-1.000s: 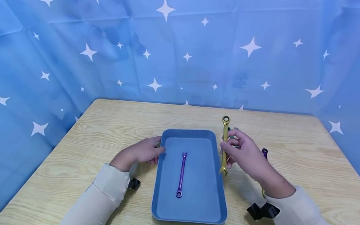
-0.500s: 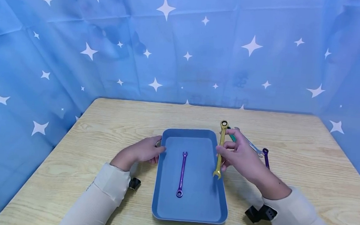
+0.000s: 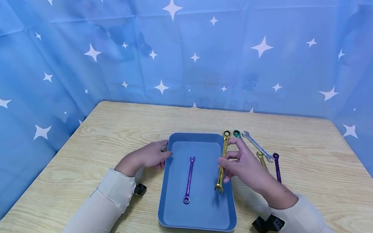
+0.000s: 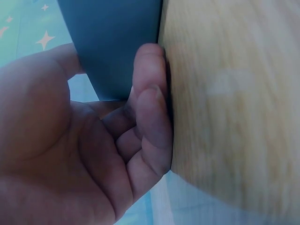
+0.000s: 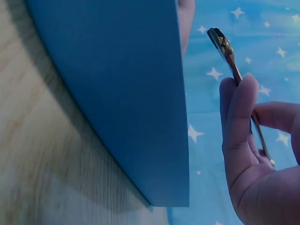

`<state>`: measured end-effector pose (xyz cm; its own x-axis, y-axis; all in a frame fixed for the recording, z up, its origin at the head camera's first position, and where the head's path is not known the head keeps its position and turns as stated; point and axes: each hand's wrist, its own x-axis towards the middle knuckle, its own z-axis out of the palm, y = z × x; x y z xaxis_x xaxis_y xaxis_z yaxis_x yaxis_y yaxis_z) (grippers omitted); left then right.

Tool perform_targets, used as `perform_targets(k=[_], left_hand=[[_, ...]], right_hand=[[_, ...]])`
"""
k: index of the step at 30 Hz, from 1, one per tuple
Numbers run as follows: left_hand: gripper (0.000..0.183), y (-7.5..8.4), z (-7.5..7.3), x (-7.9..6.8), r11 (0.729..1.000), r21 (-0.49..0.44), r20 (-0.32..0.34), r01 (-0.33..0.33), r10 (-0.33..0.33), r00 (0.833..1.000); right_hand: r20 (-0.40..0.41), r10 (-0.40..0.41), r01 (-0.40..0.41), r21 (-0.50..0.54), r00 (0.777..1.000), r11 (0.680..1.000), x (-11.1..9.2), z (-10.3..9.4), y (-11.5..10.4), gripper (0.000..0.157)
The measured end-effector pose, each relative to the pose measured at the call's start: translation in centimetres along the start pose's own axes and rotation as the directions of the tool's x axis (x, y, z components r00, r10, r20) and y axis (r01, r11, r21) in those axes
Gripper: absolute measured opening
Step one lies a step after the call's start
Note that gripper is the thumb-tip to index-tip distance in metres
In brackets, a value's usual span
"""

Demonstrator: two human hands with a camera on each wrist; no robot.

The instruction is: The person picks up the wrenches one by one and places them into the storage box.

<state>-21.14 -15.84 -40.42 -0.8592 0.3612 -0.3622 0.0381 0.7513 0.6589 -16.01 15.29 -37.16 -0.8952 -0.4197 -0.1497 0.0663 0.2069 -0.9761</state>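
In the head view, a blue tray (image 3: 196,217) lies on the table with a purple wrench (image 3: 189,181) flat inside it. My left hand (image 3: 149,155) holds the tray's left wall, thumb over the rim and the other fingers curled against the outside, as the left wrist view shows. Between thumb and fingers, my right hand (image 3: 242,166) pinches a gold wrench (image 3: 221,175) above the tray's right side. The right wrist view has that gold wrench (image 5: 229,54) clear of the tray wall (image 5: 122,93).
Right of the tray lie a silver wrench (image 3: 257,146), a green wrench (image 3: 237,134), a second gold wrench (image 3: 262,160) and another purple wrench (image 3: 277,168), some partly behind my right hand. A blue star-patterned cloth (image 3: 190,52) hangs behind the wooden table (image 3: 134,124).
My right hand has carried the gold wrench leftward and nearer me, from beside the tray to over its right side. More of the wrenches on the right show now. The left hand stays put.
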Motion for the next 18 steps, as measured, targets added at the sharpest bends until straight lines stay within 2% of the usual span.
perform_targets(k=[18], left_hand=[[0.06, 0.01, -0.12, 0.02, 1.0, -0.004, 0.007, 0.018, -0.018, 1.0]], right_hand=[[0.044, 0.005, -0.005, 0.01, 0.999, 1.0, 0.22, 0.99, 0.46, 0.05]])
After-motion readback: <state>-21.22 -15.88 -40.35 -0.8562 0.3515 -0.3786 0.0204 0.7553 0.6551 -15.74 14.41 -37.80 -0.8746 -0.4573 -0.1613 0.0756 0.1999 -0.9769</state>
